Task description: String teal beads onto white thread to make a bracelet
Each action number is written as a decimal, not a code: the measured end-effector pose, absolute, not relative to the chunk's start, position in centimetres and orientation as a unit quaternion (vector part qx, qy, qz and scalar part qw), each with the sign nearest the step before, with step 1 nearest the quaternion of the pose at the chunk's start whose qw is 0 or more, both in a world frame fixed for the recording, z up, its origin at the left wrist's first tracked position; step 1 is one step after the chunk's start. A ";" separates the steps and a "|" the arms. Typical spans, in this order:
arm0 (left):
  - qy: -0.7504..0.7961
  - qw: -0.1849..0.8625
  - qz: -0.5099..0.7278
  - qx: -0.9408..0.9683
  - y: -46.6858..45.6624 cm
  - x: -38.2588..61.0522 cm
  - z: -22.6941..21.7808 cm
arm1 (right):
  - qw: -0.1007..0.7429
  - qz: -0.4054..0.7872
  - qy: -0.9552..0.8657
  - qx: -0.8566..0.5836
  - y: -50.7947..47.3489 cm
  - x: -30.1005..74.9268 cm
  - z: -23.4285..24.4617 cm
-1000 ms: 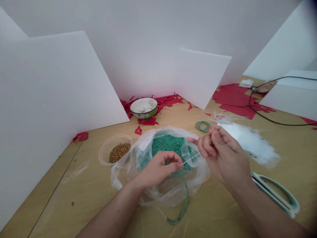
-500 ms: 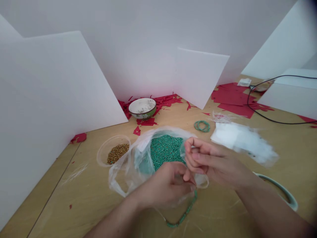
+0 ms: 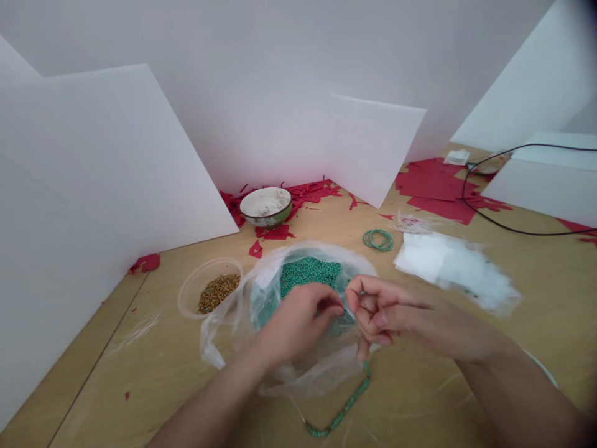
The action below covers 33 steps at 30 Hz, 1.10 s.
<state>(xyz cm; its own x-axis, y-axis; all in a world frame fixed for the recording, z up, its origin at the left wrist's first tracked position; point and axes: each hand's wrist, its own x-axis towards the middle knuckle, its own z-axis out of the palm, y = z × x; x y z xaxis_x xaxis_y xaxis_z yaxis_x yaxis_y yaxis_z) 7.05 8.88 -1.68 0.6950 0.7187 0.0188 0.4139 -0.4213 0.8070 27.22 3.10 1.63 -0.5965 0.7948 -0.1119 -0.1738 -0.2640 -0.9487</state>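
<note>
The strand of green beads (image 3: pixel 342 407) lies on the wooden table (image 3: pixel 420 398) at the near edge of the clear plastic bag (image 3: pixel 224 336). Its long axis runs on a slant. The upper end points up and right, reaching just under the lowest finger of the right hand (image 3: pixel 389 314). The lower end curls toward the near left.

Both hands hover over the mouth of the bag, and their fingertips almost meet above the heap of loose green beads (image 3: pixel 305 272). The left hand (image 3: pixel 298 320) is curled, with thumb and forefinger pressed together. The right hand is curled too, its thumb and forefinger tips closed in a pinch. What lies between either set of fingertips is too small to tell.

A clear tub (image 3: pixel 191 287) of brown beads (image 3: pixel 218 291) sits just beside the bag on the left. Beyond it, a leaning white foam board (image 3: pixel 93 186) closes that side. A ceramic bowl (image 3: pixel 268 219) stands farther back among red paper scraps (image 3: pixel 438 193). To the right of the bag lie green bead rings (image 3: pixel 379 239) and a pile of white plastic sheets (image 3: pixel 454 269), with a black cable (image 3: pixel 489 221) well beyond them. Bare tabletop shows near the strand, to its left and below the right forearm.
</note>
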 end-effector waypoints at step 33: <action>0.308 0.863 0.345 0.202 7.7 2.7 -0.5 | 0.350 0.167 -0.747 -0.540 3.6 22.3 -2.0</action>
<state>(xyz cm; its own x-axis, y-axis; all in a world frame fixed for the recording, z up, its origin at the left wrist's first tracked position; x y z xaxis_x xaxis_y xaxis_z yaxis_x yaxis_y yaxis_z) 2.73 7.67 -0.52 0.5725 0.7198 -0.3927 -0.4713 0.6808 0.5607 22.26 3.57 -2.05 -0.1720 0.9239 0.3418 0.6899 0.3606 -0.6277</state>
